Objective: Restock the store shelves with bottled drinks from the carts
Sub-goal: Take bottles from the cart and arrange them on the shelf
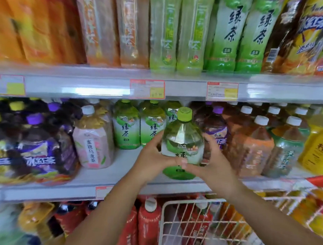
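A large green tea bottle [183, 142] with a lime-green cap stands upright at the front of the middle shelf [116, 183]. My left hand [151, 159] grips its left side, and my right hand [211, 162] grips its right side, thumbs meeting across the label. Two matching green tea bottles [126, 130] stand just behind and to the left on the same shelf. A white wire cart [207, 224] sits below at the lower right, with an orange bottle in it.
Pink peach oolong bottle [92, 139] and purple-capped dark tea packs [34, 143] fill the shelf's left. Brown and orange tea bottles [253, 146] crowd the right. Tall bottles line the upper shelf [177, 85]. Red bottles [148, 224] stand on the lowest level.
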{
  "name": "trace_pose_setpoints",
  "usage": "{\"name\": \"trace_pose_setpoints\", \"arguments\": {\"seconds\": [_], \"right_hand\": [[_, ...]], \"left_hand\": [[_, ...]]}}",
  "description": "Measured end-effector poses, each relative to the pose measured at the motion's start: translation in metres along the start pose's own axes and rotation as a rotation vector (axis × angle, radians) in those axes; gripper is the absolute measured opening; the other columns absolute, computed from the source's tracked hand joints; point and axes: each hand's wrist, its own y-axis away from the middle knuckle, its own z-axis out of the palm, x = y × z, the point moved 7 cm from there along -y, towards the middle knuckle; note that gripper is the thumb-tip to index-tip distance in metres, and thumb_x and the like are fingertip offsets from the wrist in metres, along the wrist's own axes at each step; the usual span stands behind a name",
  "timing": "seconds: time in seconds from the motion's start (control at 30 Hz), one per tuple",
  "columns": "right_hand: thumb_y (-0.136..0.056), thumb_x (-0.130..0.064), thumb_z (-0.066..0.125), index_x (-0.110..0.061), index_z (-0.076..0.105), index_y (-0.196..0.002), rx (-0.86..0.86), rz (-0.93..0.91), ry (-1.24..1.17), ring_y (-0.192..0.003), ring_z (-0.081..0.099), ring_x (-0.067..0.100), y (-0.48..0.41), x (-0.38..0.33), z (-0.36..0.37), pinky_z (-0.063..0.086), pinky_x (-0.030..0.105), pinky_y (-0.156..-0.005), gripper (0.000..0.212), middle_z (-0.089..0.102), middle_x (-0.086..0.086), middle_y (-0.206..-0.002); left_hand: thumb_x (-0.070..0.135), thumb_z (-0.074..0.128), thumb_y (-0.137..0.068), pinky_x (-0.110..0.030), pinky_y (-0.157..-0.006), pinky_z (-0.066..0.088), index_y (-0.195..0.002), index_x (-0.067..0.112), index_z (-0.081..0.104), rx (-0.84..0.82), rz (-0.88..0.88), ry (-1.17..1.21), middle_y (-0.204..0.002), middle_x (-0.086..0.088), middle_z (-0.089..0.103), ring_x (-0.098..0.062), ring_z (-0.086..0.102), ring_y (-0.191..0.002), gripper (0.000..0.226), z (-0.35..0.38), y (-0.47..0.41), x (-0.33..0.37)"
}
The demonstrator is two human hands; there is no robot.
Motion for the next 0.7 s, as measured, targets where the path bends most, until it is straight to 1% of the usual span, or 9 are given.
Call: {"name": "trace_pose_setpoints", "arguments": {"seconds": [0.07, 0.13, 0.2, 0.3, 0.37, 0.47, 0.53, 0.6, 0.7], "right_hand": [[-0.066, -0.017, 0.088, -0.026, 0.04, -0.137, 0.028, 0.006, -0.009, -0.111, 0.06, 0.005, -0.021, 0.016, 0.007, 0.049, 0.023, -0.095, 0.086, 0.063, -0.014, -0.121], [-0.062, -0.032, 0.088, -0.026, 0.038, -0.142, 0.035, 0.01, 0.041, -0.115, 0.059, 0.007, -0.035, 0.026, 0.011, 0.047, 0.036, -0.101, 0.094, 0.063, -0.012, -0.124], [-0.067, -0.024, 0.086, -0.024, 0.036, -0.143, 0.063, 0.028, 0.076, -0.113, 0.058, 0.007, -0.046, 0.034, 0.012, 0.045, 0.026, -0.098, 0.091, 0.062, -0.012, -0.122], [-0.072, -0.005, 0.081, -0.021, 0.036, -0.142, 0.08, 0.054, 0.114, -0.111, 0.056, 0.009, -0.058, 0.045, 0.011, 0.041, 0.003, -0.08, 0.085, 0.059, -0.01, -0.117], [-0.074, -0.005, 0.08, -0.022, 0.038, -0.14, 0.107, 0.091, 0.102, -0.108, 0.057, 0.013, -0.064, 0.056, 0.007, 0.04, 0.0, -0.07, 0.08, 0.06, -0.01, -0.11], [-0.075, -0.02, 0.081, -0.027, 0.036, -0.143, 0.152, 0.145, 0.171, -0.106, 0.059, 0.015, -0.072, 0.068, 0.004, 0.045, 0.02, -0.082, 0.081, 0.064, -0.01, -0.111], [-0.076, -0.032, 0.08, -0.031, 0.034, -0.146, 0.226, 0.147, 0.291, -0.096, 0.063, 0.015, -0.072, 0.072, 0.005, 0.049, 0.027, -0.079, 0.084, 0.068, -0.008, -0.106], [-0.08, -0.037, 0.075, -0.024, 0.043, -0.14, 0.341, 0.132, 0.436, -0.077, 0.065, 0.018, -0.067, 0.072, 0.008, 0.045, 0.027, -0.062, 0.069, 0.069, -0.005, -0.083], [-0.082, -0.04, 0.071, -0.007, 0.058, -0.111, 0.43, 0.167, 0.52, -0.071, 0.066, 0.026, -0.063, 0.074, 0.011, 0.037, 0.027, -0.05, 0.046, 0.068, 0.005, -0.072]], "left_hand": [[0.022, 0.093, -0.06, -0.017, -0.091, 0.05, -0.122, 0.04, 0.056, 0.013, -0.009, -0.041, -0.115, 0.018, 0.068, 0.002, 0.063, -0.108, 0.074, -0.002, -0.01, -0.011], [0.031, 0.093, -0.06, -0.027, -0.098, 0.05, -0.131, 0.036, 0.052, 0.014, -0.045, -0.083, -0.122, 0.016, 0.066, -0.005, 0.061, -0.114, 0.082, -0.004, -0.02, -0.025], [0.032, 0.091, -0.063, -0.032, -0.102, 0.047, -0.136, 0.034, 0.049, -0.01, -0.056, -0.144, -0.125, 0.015, 0.064, -0.009, 0.059, -0.117, 0.085, -0.005, -0.031, -0.032], [0.03, 0.085, -0.074, -0.035, -0.107, 0.043, -0.148, 0.028, 0.035, -0.064, -0.086, -0.256, -0.137, 0.01, 0.056, -0.012, 0.052, -0.126, 0.089, -0.01, -0.037, -0.039], [0.03, 0.079, -0.08, -0.034, -0.109, 0.04, -0.151, 0.022, 0.03, -0.068, -0.116, -0.346, -0.135, 0.006, 0.051, -0.011, 0.049, -0.126, 0.086, -0.027, -0.029, -0.05], [0.023, 0.077, -0.082, -0.027, -0.094, 0.048, -0.126, 0.02, 0.061, 0.024, -0.09, -0.415, -0.116, 0.004, 0.063, -0.01, 0.06, -0.099, 0.047, -0.072, -0.005, -0.066], [0.027, 0.08, -0.079, -0.015, -0.079, 0.046, -0.102, 0.025, 0.069, 0.063, -0.084, -0.507, -0.101, 0.007, 0.069, -0.008, 0.061, -0.081, 0.026, -0.102, 0.015, -0.076], [0.05, 0.082, -0.069, -0.016, -0.073, 0.046, -0.089, 0.035, 0.07, 0.058, -0.102, -0.61, -0.091, 0.015, 0.07, -0.005, 0.062, -0.076, 0.028, -0.124, 0.032, -0.086], [0.086, 0.06, -0.055, -0.017, -0.07, 0.046, -0.082, 0.038, 0.073, 0.025, -0.027, -0.827, -0.081, 0.02, 0.066, 0.001, 0.061, -0.077, 0.057, -0.14, 0.05, -0.094]]}}
